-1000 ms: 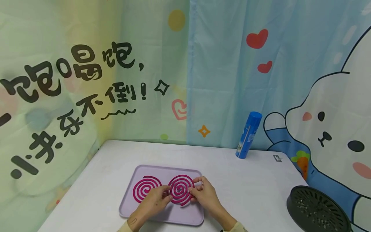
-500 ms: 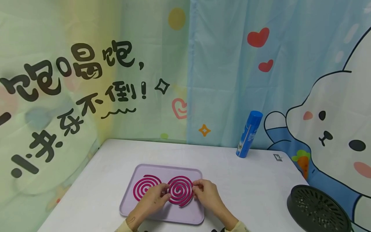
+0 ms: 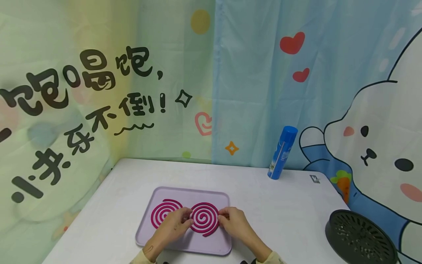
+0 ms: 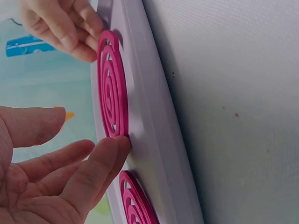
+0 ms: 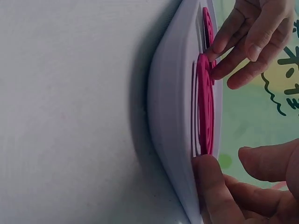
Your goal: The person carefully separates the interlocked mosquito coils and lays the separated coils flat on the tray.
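Observation:
Two pink spiral mosquito coils are at the lilac tray (image 3: 211, 249). The left coil (image 3: 158, 216) lies in it, partly hidden by my left hand (image 3: 173, 227). The right coil (image 3: 204, 218) is level, between my two hands; whether it fully touches the tray I cannot tell. Fingertips of my left hand touch its left edge, with the thumb (image 4: 37, 127) held apart. At the opposite edge, my right hand (image 3: 235, 222) touches the coil with its fingertips, and its thumb (image 5: 264, 161) also stands away from it.
A blue spray can (image 3: 281, 154) stands at the back right of the white table (image 3: 280, 209). A dark round perforated holder (image 3: 362, 234) is at the front right. Printed curtains (image 3: 247, 80) hang behind the table.
The right coil has come down from a slightly raised tilt to lie level. My right hand has lowered a little and its fingers have drawn closer together; my left hand has barely moved.

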The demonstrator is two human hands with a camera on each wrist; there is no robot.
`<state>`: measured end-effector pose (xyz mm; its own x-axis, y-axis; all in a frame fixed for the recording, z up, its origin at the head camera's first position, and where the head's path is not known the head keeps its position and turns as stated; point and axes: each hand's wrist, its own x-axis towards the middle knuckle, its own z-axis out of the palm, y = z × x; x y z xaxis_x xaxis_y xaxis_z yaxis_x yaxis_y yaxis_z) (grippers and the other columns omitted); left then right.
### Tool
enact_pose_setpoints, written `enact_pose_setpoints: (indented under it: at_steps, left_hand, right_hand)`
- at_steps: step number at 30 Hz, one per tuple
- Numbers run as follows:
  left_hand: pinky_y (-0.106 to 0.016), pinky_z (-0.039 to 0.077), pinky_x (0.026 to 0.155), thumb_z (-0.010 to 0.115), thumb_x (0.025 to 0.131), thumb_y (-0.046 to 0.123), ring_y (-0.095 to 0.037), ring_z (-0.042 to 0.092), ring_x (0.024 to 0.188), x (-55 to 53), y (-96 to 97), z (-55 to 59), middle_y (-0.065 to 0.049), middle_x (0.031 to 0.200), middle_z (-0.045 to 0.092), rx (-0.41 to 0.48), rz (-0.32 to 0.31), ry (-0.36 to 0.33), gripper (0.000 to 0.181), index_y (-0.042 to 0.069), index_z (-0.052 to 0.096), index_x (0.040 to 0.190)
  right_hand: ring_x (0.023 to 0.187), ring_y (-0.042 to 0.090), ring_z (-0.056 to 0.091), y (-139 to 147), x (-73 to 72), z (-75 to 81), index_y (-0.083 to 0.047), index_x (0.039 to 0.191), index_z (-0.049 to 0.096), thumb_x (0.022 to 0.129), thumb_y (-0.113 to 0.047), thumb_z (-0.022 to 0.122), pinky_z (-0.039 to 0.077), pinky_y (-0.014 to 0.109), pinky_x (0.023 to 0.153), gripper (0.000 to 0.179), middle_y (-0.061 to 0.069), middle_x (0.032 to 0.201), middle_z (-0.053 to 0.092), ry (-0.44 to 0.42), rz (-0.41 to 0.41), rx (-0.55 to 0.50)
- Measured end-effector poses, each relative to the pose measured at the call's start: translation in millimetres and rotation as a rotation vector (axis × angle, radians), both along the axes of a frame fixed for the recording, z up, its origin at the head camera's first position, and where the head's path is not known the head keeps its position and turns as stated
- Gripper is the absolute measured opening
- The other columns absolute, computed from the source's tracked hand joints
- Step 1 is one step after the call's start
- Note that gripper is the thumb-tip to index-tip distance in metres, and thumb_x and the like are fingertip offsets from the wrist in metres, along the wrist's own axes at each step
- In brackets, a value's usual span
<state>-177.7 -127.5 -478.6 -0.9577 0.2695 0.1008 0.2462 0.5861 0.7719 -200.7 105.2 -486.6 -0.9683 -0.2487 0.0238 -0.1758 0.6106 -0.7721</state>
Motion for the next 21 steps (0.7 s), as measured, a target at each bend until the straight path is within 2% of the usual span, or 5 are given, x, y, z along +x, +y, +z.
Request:
enact_pose_setpoints:
  at_steps: [4,10,21]
  left_hand:
    - [-0.034,0.058,0.077,0.069,0.093,0.012,-0.022,0.069,0.089,-0.4,0.1,0.5,-0.013,0.101,0.074,0.001,-0.001,-0.005,0.031,-0.006,0.066,0.118]
    - [-0.04,0.059,0.08,0.069,0.093,0.013,-0.026,0.07,0.092,-0.3,0.2,1.0,-0.016,0.104,0.074,0.0,0.004,-0.011,0.03,-0.005,0.066,0.117]
    - [-0.048,0.058,0.084,0.069,0.093,0.015,-0.03,0.071,0.096,-1.0,-2.9,2.9,-0.016,0.104,0.074,-0.004,0.001,-0.033,0.032,-0.005,0.066,0.119]
  right_hand:
    - [0.075,0.01,0.063,1,2.1,4.0,0.006,0.107,0.07,0.094,-0.01,0.065,0.055,0.023,0.064,0.021,0.005,0.087,0.071,0.008,-0.012,0.036]
    - [0.075,0.01,0.058,3,6.4,6.7,0.003,0.103,0.072,0.092,-0.012,0.068,0.051,0.024,0.063,0.019,0.002,0.084,0.069,0.06,-0.018,0.08]
    - [0.073,0.01,0.067,11,9.4,6.0,0.009,0.108,0.069,0.092,-0.013,0.069,0.054,0.021,0.062,0.027,0.005,0.084,0.073,0.038,0.022,-0.012]
